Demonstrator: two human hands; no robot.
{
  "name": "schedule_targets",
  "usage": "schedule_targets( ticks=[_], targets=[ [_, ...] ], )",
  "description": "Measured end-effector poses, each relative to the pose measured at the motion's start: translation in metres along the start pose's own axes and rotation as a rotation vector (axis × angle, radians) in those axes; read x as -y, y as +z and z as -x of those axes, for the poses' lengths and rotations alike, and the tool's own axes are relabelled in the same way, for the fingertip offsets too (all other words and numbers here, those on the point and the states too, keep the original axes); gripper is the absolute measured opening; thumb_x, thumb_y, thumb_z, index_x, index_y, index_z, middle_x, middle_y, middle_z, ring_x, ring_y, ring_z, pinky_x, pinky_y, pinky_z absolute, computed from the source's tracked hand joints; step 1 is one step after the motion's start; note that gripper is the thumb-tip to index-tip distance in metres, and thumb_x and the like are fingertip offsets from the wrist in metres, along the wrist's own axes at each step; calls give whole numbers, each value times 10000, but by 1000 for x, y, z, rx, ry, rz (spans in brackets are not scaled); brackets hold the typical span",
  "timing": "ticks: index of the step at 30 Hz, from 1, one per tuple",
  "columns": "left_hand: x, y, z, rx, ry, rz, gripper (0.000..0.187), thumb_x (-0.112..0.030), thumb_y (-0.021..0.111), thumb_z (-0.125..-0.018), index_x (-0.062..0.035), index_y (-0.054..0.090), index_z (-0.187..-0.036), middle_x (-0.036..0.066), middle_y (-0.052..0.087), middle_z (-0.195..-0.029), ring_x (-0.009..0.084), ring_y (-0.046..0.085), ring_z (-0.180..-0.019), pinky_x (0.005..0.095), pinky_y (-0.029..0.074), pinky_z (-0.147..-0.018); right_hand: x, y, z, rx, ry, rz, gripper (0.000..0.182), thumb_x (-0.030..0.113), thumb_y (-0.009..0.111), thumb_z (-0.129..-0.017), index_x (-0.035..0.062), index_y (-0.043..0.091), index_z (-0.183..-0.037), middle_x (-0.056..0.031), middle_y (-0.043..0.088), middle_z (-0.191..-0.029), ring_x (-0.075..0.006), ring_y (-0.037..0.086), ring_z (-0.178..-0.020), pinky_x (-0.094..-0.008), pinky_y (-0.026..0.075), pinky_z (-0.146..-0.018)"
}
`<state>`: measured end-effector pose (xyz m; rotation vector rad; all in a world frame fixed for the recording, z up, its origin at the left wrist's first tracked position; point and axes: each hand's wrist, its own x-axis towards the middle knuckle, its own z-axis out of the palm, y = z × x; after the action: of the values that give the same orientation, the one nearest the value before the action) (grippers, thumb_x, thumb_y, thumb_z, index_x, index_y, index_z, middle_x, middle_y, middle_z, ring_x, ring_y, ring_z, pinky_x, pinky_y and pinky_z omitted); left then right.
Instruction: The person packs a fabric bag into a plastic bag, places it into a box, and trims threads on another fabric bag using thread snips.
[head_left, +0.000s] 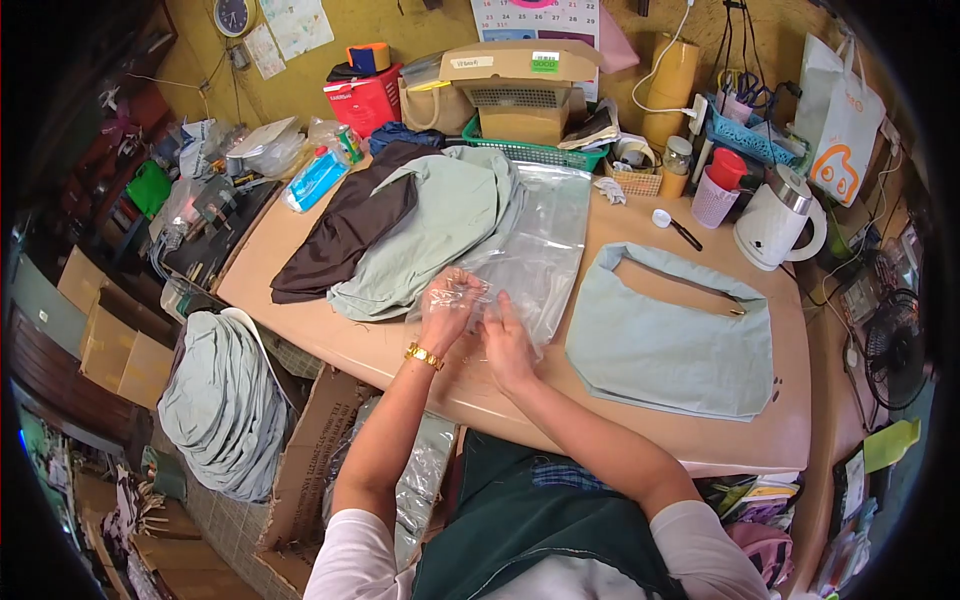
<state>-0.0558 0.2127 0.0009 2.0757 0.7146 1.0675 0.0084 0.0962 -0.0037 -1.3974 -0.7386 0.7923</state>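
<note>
Clear plastic bags lie at the middle of the table, their near edge under my hands. My left hand, with a gold watch at the wrist, is closed on the crinkled plastic. Beside it, my right hand touches the plastic with its fingers apart. A light green cloth bag lies flat to the right, its strap loop toward the back. Left of the plastic are a pale green cloth pile and dark brown cloth.
A white kettle stands at the back right near a pink cup and a black-handled spoon. Boxes and a green basket line the back. Stacked pale cloth and an open carton are below left.
</note>
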Motion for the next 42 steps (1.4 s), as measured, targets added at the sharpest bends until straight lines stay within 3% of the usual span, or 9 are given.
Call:
schedule_targets(
  ticks=[3,5,8,14,18,22,26,31,42],
  targets=[
    [-20,-5,6,72,-110,54,164,-75,630,-834,-36,662,-990,119,688,-878,235,646,-733,317,510,-715,-6,18,-32,-218,47,-538,495,174,530,-960,-56,395,-1377,-198,496,-1325,-246,520,-1165,-343,455,-940],
    [-49,-7,14,64,-150,218,318,-48,598,-818,-28,619,-1135,149,672,-978,270,654,-852,341,517,-799,-13,22,-59,-358,125,-564,317,138,551,-957,-7,517,-1236,-41,615,-865,-143,576,-776,-280,494,-686],
    [-25,-4,23,-34,246,-440,438,-26,582,-799,-16,569,-1237,183,638,-1100,313,627,-998,371,500,-884,-19,20,-79,-332,165,-606,157,102,573,-935,15,558,-1064,-46,610,-842,-123,566,-770,-269,487,-668],
    [-24,-16,23,42,150,-558,290,-76,576,-842,-17,501,-1116,218,601,-822,392,593,-800,464,499,-707,16,16,-57,-155,-17,-619,68,75,559,-920,32,555,-972,-21,593,-769,-115,563,-730,-262,477,-657],
    [4,-12,20,-92,31,-619,252,-133,457,-958,69,473,-1108,228,587,-652,408,595,-622,470,489,-562,-6,6,-35,-51,-423,780,336,161,590,-854,7,513,-1142,-177,539,-1211,-305,501,-1159,-465,355,-1025],
    [14,-8,28,-129,25,-604,299,-88,551,-877,77,469,-1114,246,622,-730,422,619,-691,481,487,-582,-22,19,-40,75,-373,1227,632,312,587,-832,-19,425,-1346,-233,299,-1489,-376,170,-1434,-603,22,-1136],
    [30,-20,20,-153,9,-507,361,-29,614,-787,29,485,-1120,260,636,-802,440,618,-716,482,499,-608,-13,16,-40,77,-321,1206,730,389,564,-858,-51,340,-1396,-229,276,-1503,-381,154,-1437,-599,19,-1139],
    [26,-24,14,-192,-373,254,224,-15,556,-868,36,625,-1074,64,663,-813,118,597,-700,303,491,-618,-21,21,-43,-33,-341,1055,738,420,501,-910,-46,269,-1434,-218,273,-1507,-370,126,-1443,-603,5,-1137],
    [-7,-33,64,113,-464,-262,292,-185,631,-814,-2,650,-1041,167,687,-974,323,648,-906,383,502,-781,-22,16,-57,-36,-351,1105,689,503,478,-888,6,420,-1361,-203,306,-1495,-368,129,-1442,-656,-28,-1101]
  ],
)
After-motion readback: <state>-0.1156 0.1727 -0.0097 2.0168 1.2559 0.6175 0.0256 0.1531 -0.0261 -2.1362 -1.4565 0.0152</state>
